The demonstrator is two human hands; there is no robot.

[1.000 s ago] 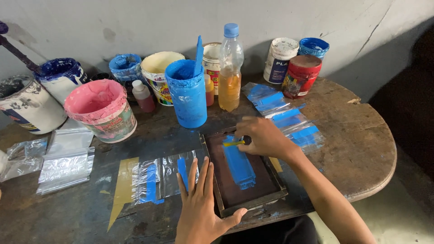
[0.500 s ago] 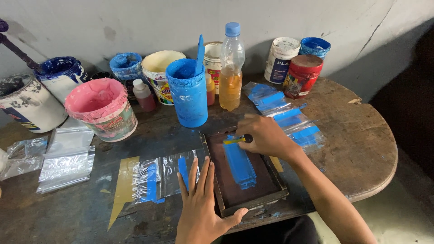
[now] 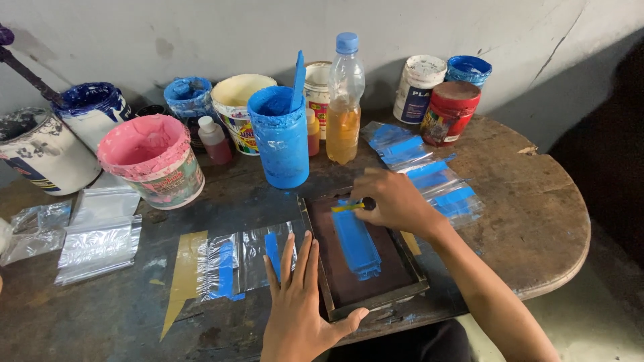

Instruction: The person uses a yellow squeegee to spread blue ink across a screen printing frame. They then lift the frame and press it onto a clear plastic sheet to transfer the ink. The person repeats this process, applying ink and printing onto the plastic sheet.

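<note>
A small wooden-framed printing screen (image 3: 376,295) lies on the dark table, a strip of blue ink (image 3: 357,243) down its mesh. My right hand (image 3: 397,201) grips a small yellow-handled squeegee (image 3: 347,207) at the far end of that strip. My left hand (image 3: 295,302) lies flat, fingers spread, on the screen's left edge and on the clear plastic bags (image 3: 235,260) beside it. Those bags carry blue printed bars and rest on a tan paper sheet (image 3: 182,268).
Behind the screen stand a blue ink tub with a stick (image 3: 279,137), a pink bucket (image 3: 153,158), a plastic bottle of amber liquid (image 3: 344,100), several paint jars and a red tub (image 3: 449,111). Printed bags (image 3: 422,171) lie right; blank bags (image 3: 100,234) left.
My right hand with the squeegee has stayed at the far end of the screen, shifting only slightly. My left hand has not moved.
</note>
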